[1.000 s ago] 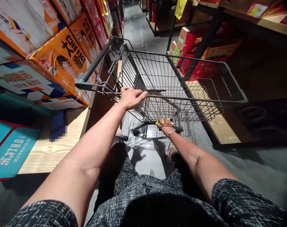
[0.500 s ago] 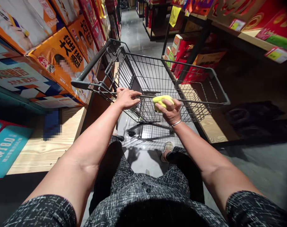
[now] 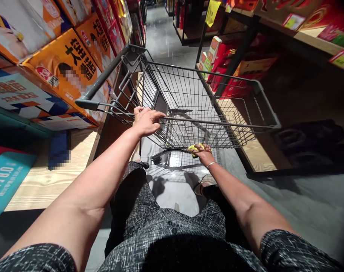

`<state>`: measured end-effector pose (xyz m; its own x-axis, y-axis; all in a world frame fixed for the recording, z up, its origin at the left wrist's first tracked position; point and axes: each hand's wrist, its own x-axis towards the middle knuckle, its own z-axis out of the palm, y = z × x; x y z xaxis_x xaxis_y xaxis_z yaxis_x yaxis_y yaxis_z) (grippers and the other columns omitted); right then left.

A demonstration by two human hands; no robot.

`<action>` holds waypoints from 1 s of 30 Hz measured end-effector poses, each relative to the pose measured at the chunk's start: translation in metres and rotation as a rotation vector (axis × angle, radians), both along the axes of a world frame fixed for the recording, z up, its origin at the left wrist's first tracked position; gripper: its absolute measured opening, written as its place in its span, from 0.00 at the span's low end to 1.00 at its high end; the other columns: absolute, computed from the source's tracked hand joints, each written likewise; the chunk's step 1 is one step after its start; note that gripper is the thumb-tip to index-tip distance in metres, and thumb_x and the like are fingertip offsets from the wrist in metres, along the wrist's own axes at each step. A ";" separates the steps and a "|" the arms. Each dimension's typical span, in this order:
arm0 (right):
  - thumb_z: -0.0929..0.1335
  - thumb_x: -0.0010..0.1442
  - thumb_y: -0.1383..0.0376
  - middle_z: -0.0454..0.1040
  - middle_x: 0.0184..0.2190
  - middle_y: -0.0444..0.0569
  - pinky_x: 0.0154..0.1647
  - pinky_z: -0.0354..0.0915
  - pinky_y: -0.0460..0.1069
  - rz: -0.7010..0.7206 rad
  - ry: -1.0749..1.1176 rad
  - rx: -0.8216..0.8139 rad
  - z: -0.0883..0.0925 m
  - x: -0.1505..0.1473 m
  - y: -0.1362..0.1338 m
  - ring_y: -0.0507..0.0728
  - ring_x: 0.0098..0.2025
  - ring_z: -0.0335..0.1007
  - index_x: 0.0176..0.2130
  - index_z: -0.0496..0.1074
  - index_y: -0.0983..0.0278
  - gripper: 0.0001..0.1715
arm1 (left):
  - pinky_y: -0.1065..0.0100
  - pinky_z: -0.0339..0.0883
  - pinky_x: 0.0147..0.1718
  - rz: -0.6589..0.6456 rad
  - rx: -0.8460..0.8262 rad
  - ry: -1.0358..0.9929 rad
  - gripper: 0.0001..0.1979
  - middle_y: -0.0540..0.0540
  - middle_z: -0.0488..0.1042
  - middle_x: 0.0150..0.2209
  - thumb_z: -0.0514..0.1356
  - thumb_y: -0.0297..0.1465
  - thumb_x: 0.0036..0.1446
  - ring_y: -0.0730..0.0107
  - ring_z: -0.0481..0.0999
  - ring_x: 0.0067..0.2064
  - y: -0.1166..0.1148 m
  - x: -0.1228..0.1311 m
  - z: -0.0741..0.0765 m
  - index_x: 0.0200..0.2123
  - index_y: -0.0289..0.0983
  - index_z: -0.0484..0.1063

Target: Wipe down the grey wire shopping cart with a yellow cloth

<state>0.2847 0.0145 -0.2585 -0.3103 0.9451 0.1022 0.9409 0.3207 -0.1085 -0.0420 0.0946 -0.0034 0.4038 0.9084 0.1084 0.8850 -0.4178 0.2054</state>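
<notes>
A dark grey wire shopping cart point(image 3: 174, 90) stands sideways in front of me, its handle toward the left. My left hand point(image 3: 146, 121) grips the near top rail of the basket close to the handle end, its fingers over the bar. Lower down, my right hand point(image 3: 204, 151) is closed round a yellow cloth point(image 3: 195, 148). That hand presses the cloth to the cart's lower frame bar, below the basket. Part of the cloth is hidden under the fingers. Through the mesh, no goods show in the basket.
Orange printed boxes point(image 3: 61, 68) are stacked on the left, above a wooden shelf board point(image 3: 47, 185) with a turquoise box point(image 3: 10, 177). On the right stands a black-framed shelf point(image 3: 236, 68) with red packages point(image 3: 222, 71). The grey aisle floor point(image 3: 160, 30) runs on beyond the cart.
My right hand has moved down with the cloth, from the basket's top rail to the lower frame bar. My left hand stays on the top rail. The view has shifted slightly.
</notes>
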 end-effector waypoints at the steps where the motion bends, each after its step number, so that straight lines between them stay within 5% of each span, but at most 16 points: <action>1: 0.70 0.66 0.64 0.77 0.52 0.49 0.52 0.65 0.57 0.017 0.028 0.084 0.011 0.005 0.003 0.63 0.52 0.63 0.47 0.82 0.50 0.14 | 0.46 0.47 0.61 0.005 0.004 0.019 0.24 0.50 0.83 0.46 0.59 0.28 0.54 0.53 0.71 0.53 0.000 0.003 0.001 0.52 0.53 0.80; 6: 0.73 0.64 0.63 0.73 0.52 0.49 0.60 0.66 0.60 -0.007 0.171 0.606 0.082 0.041 0.021 0.65 0.59 0.60 0.51 0.81 0.47 0.17 | 0.46 0.49 0.62 -0.062 -0.058 0.096 0.26 0.45 0.77 0.59 0.58 0.25 0.58 0.52 0.69 0.62 -0.006 0.050 0.003 0.59 0.46 0.75; 9: 0.73 0.64 0.63 0.69 0.54 0.50 0.63 0.65 0.63 -0.079 0.223 0.757 0.104 0.052 0.031 0.66 0.62 0.56 0.51 0.80 0.48 0.17 | 0.48 0.52 0.61 -0.192 -0.097 0.113 0.31 0.40 0.75 0.62 0.58 0.25 0.59 0.50 0.69 0.62 -0.012 0.087 0.000 0.66 0.40 0.69; 12: 0.70 0.66 0.66 0.68 0.54 0.50 0.65 0.63 0.63 -0.125 0.250 0.720 0.083 0.052 0.030 0.65 0.62 0.56 0.49 0.81 0.49 0.15 | 0.48 0.54 0.59 -0.216 -0.056 0.070 0.29 0.40 0.76 0.58 0.59 0.28 0.59 0.49 0.70 0.60 -0.013 0.104 -0.007 0.64 0.39 0.69; 17: 0.68 0.65 0.66 0.73 0.54 0.51 0.61 0.61 0.63 -0.200 0.176 0.163 0.000 0.050 0.004 0.66 0.59 0.58 0.45 0.82 0.52 0.14 | 0.50 0.53 0.59 -0.218 -0.042 0.013 0.25 0.43 0.78 0.54 0.61 0.30 0.57 0.52 0.72 0.56 -0.010 0.098 -0.014 0.59 0.41 0.72; 21: 0.67 0.61 0.67 0.75 0.55 0.51 0.57 0.59 0.62 -0.220 0.147 -0.041 -0.035 0.056 -0.010 0.67 0.56 0.59 0.39 0.81 0.55 0.13 | 0.50 0.52 0.61 -0.221 -0.044 0.012 0.26 0.43 0.77 0.55 0.62 0.31 0.55 0.51 0.71 0.57 -0.012 0.096 -0.013 0.59 0.41 0.71; 25: 0.65 0.61 0.68 0.75 0.55 0.50 0.57 0.59 0.60 -0.214 0.152 -0.091 -0.028 0.066 -0.008 0.66 0.56 0.58 0.38 0.81 0.57 0.14 | 0.49 0.53 0.61 -0.221 -0.045 0.010 0.26 0.42 0.76 0.56 0.62 0.31 0.54 0.50 0.70 0.57 -0.013 0.098 -0.014 0.58 0.41 0.70; 30: 0.66 0.64 0.65 0.74 0.50 0.52 0.61 0.60 0.61 -0.183 0.206 0.207 0.025 0.087 -0.003 0.65 0.56 0.58 0.43 0.82 0.56 0.15 | 0.49 0.53 0.60 -0.225 -0.033 0.008 0.26 0.42 0.76 0.55 0.62 0.31 0.53 0.50 0.70 0.56 -0.011 0.097 -0.017 0.57 0.40 0.70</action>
<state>0.3719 0.0118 -0.2338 -0.0901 0.9360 0.3402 0.9499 0.1834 -0.2530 0.0554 0.0838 -0.0202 0.5974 0.7983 0.0762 0.7718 -0.5982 0.2155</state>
